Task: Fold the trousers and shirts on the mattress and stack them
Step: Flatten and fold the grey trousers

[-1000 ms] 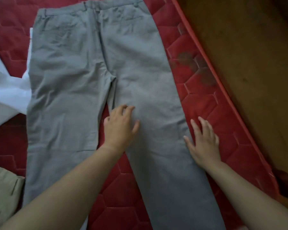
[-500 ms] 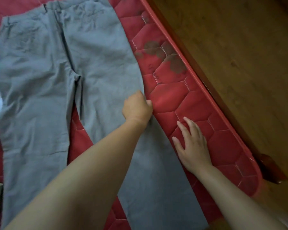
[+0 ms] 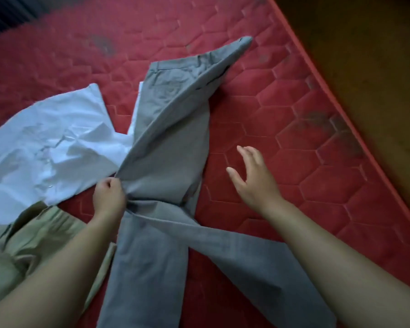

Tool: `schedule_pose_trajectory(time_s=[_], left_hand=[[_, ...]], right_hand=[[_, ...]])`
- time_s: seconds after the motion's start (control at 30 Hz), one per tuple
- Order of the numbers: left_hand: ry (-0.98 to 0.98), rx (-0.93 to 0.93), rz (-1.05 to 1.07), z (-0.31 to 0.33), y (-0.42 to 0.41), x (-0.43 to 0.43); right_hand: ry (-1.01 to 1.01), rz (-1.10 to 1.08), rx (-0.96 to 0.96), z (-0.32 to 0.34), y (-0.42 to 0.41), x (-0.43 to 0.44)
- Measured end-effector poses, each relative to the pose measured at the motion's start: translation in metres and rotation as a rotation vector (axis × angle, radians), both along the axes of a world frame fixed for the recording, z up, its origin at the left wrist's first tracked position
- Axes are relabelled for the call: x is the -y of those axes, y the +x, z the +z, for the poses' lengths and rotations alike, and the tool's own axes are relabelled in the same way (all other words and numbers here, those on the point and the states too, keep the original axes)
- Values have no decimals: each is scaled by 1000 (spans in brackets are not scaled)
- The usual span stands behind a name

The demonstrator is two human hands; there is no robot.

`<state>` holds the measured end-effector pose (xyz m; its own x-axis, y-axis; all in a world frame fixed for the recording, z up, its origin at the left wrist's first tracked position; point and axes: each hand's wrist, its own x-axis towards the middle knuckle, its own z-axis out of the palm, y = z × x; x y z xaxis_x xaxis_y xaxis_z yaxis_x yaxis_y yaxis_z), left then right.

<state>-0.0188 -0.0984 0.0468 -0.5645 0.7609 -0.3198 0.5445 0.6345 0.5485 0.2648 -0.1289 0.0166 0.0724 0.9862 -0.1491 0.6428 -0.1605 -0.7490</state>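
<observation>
Your left hand (image 3: 109, 197) was clenched on the grey trousers (image 3: 166, 147) at about knee height, gripping the edge of the leg you'd drawn across the other. Your right hand (image 3: 253, 178) was open, fingers spread, empty, and looked to be just above the mattress (image 3: 294, 110), to the right of the trousers & not touching them.

Key relation: the trousers' long axis ran from the waistband, which pointed toward the mattress's far right edge, down to the leg ends near you. Upper half was roughly doubled over. Lower half wasn't: the two legs split apart below your left fist, one straight toward you, the other slanting right & passing under your right forearm. So the loose leg lay on your right hand's side, nearer it than the left. My read: next you needed the right hand to bring that stray leg onto the other so the seams lined up, w/ the left pinning the fold.

Surface: red quilted mattress, hexagon stitching, a few dark stains near the right edge & toward the far side. Soft, so cloth will likely drag & wrinkle rather than slide.

Other laundry: a white shirt (image 3: 50, 147) lay crumpled left of the trousers, its edge tucked under them; a khaki garment (image 3: 33, 245) sat at the near left, partly under your left forearm. Neither folded yet. Wooden floor (image 3: 365, 55) showed beyond the right edge. No stack started that I could see.
</observation>
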Motion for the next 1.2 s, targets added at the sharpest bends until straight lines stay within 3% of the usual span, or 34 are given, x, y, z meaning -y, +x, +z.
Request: schedule_pose_trajectory(time_s=[0.13, 0.37, 0.6, 0.73, 0.87, 0.93, 1.1, 1.2], left_hand=[[-154, -15, -126, -33, -50, -7], [134, -28, -484, -77, -24, -83], [49, -54, -501, -109, -12, -139], [349, -83, -326, -102, -37, -145], [54, -238, -478, -109, -58, -126], [42, -286, -509, -113, -52, -116], [-22, -54, -413, -109, -31, -106], [137, 98, -468, -90, -4, -97]], right_hand=[[-42, 75, -5, -18, -65, -38], [-74, 1, 184, -58, -104, -122], [-119, 9, 374, -92, -134, -142], [65, -61, 201, -91, -127, -134], [75, -157, 65, -92, -125, -111], [51, -218, -15, -94, -128, -109], [44, -286, -118, -89, -116, -119], [73, -331, -96, -73, -80, -124]])
